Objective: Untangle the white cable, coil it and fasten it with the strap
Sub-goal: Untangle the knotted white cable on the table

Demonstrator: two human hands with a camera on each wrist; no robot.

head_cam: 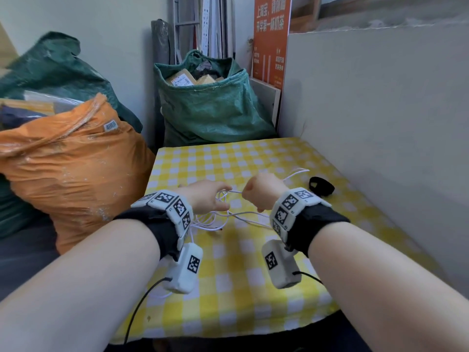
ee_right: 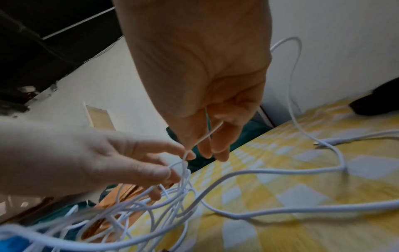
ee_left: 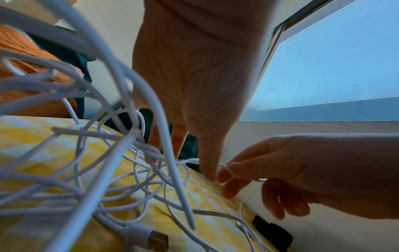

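A table covered in a yellow-and-white checked cloth (head_cam: 253,262) fills the middle of the head view, pushed against a pale wall panel (head_cam: 380,110) on the right. Beside its left edge stands a bulging orange sack (head_cam: 71,168), with a green woven sack (head_cam: 210,115) of parcels behind the far edge. Two bare forearms reach in over the cloth, each wearing a black wristband with white marker blocks. The left hand (head_cam: 205,198) holds a bunch of tangled loops of the white cable (head_cam: 215,224) raised above the cloth, fingers curled around them. The right hand (head_cam: 264,191), just beside it, pinches a single strand of the same cable between thumb and fingertips. More cable trails loose across the cloth beneath both hands. A black strap (head_cam: 321,186) lies flat on the cloth near the wall panel, apart from the hands.
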